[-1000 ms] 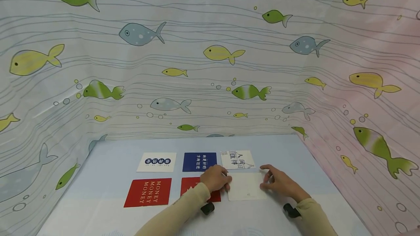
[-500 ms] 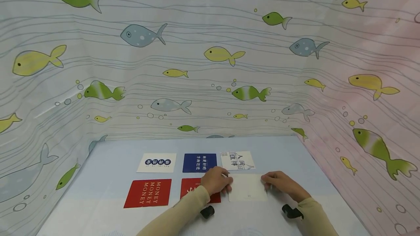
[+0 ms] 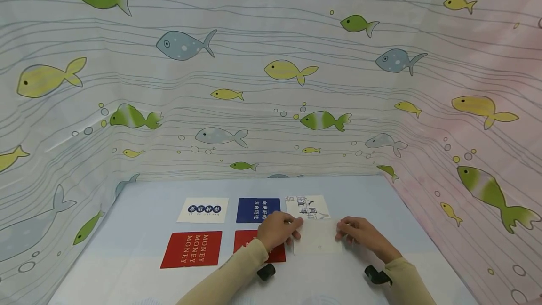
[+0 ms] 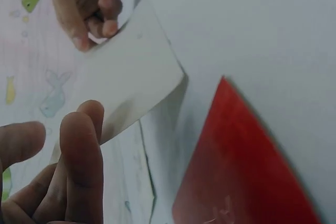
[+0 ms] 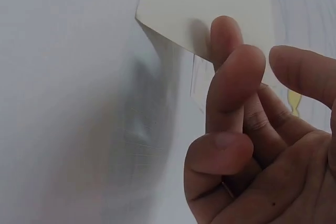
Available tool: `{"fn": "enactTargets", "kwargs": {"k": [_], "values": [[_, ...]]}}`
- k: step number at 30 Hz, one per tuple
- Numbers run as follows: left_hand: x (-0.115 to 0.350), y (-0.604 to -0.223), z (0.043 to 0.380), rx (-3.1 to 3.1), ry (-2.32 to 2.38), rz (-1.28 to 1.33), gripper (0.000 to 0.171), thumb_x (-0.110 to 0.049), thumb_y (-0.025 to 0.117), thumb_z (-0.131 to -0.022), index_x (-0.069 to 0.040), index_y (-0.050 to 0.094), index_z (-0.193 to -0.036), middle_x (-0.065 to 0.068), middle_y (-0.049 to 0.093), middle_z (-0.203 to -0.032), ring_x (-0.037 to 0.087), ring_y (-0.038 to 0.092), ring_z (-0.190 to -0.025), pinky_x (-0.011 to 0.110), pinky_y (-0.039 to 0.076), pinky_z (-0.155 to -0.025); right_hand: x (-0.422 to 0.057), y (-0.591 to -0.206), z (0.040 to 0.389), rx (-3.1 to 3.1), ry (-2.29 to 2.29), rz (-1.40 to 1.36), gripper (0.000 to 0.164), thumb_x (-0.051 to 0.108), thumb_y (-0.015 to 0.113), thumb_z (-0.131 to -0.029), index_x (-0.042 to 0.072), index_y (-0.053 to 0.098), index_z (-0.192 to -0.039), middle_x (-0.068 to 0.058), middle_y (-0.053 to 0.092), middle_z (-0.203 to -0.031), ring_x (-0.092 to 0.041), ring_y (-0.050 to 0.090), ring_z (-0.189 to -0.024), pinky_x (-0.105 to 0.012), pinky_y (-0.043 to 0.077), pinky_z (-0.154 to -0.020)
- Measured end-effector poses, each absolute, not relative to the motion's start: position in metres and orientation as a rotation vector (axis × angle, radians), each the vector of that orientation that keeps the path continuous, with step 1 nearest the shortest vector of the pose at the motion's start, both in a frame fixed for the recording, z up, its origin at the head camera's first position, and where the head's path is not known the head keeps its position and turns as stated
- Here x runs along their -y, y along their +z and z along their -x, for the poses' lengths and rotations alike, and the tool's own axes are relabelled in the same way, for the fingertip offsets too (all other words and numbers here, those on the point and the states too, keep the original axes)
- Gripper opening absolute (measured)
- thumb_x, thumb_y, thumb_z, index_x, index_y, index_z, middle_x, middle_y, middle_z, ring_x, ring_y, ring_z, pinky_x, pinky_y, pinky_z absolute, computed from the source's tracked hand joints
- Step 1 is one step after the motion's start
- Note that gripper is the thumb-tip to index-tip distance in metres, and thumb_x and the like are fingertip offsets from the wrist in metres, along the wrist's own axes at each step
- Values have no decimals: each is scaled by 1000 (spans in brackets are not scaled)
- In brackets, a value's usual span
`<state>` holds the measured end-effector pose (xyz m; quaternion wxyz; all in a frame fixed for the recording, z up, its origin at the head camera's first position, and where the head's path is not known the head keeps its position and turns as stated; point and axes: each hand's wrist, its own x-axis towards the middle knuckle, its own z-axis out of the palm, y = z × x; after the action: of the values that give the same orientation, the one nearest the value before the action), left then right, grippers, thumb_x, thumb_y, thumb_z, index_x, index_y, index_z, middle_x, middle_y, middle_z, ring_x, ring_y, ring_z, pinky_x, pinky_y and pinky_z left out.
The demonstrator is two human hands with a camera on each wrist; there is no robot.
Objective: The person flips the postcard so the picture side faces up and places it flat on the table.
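A blank pale square card (image 3: 317,239) is held between my two hands, raised off the table with its shadow beneath in both wrist views. My left hand (image 3: 277,230) grips its left edge, fingers bent; its fingertips (image 4: 81,135) overlap the card edge in the left wrist view. At the right edge my right hand (image 3: 364,235) holds it with curled fingers. Just beyond lies a white card with dark lettering (image 3: 306,206). A red card (image 3: 277,253) is partly hidden under my left wrist.
Also flat on the pale table (image 3: 127,229) are a blue card with white characters (image 3: 250,210), a white card with blue dots (image 3: 202,210) and a red MONEY card (image 3: 192,249). Fish-patterned sheeting (image 3: 271,107) walls the back and sides.
My right hand has come in from beside the blank card and taken its right edge. Both hands have since raised the card and moved it slightly away from me.
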<state>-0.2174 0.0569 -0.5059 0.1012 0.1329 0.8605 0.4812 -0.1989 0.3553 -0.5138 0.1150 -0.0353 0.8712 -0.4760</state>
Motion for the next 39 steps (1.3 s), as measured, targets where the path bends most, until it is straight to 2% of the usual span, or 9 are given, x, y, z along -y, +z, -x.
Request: {"fn": "enactTargets", "kwargs": {"k": [12, 19, 25, 28, 34, 39], "values": [[-48, -493, 216, -2539, 1432, -472, 37, -50, 69, -94, -16, 81, -104, -9, 72, -72, 13, 65, -58, 34, 48, -68, -352, -503, 191, -2634, -1429, 243, 39, 40, 57, -104, 3, 67, -115, -6, 74, -99, -24, 64, -74, -36, 51, -70], [-42, -485, 207, -2496, 1417, -552, 27, -41, 73, -92, -17, 81, -99, -6, 73, -76, 16, 66, -61, 31, 50, -64, -353, -501, 185, -2671, -1389, 313, 37, 38, 57, -104, 6, 70, -117, -4, 73, -99, -18, 58, -70, -35, 49, -65], [-41, -483, 195, -2468, 1346, -615, 20, -37, 74, -92, -19, 82, -96, -7, 71, -72, 14, 66, -61, 30, 50, -65, -360, -502, 177, -2654, -1345, 361, 35, 36, 61, -102, 8, 72, -119, -4, 73, -105, -25, 65, -89, -30, 49, -68], [-42, -482, 192, -2464, 1307, -640, 21, -36, 74, -92, -17, 81, -96, -8, 70, -70, 14, 65, -59, 29, 49, -64, -364, -502, 173, -2643, -1305, 375, 33, 36, 63, -101, 11, 73, -119, -4, 74, -107, -24, 66, -95, -29, 49, -71], [-45, -487, 186, -2528, 1138, -719, 16, -33, 73, -92, -19, 81, -91, -12, 67, -64, 7, 55, -55, 25, 39, -54, -368, -504, 169, -2616, -1207, 477, 27, 33, 66, -99, 15, 75, -118, 1, 72, -108, -12, 60, -82, -28, 49, -67], [-49, -497, 180, -2604, 985, -797, 13, -31, 76, -90, -22, 80, -82, -18, 61, -61, 3, 48, -56, 23, 35, -53, -369, -510, 165, -2538, -1211, 546, 30, 27, 71, -96, 9, 74, -120, 1, 72, -101, -8, 57, -71, -26, 48, -62]]}}
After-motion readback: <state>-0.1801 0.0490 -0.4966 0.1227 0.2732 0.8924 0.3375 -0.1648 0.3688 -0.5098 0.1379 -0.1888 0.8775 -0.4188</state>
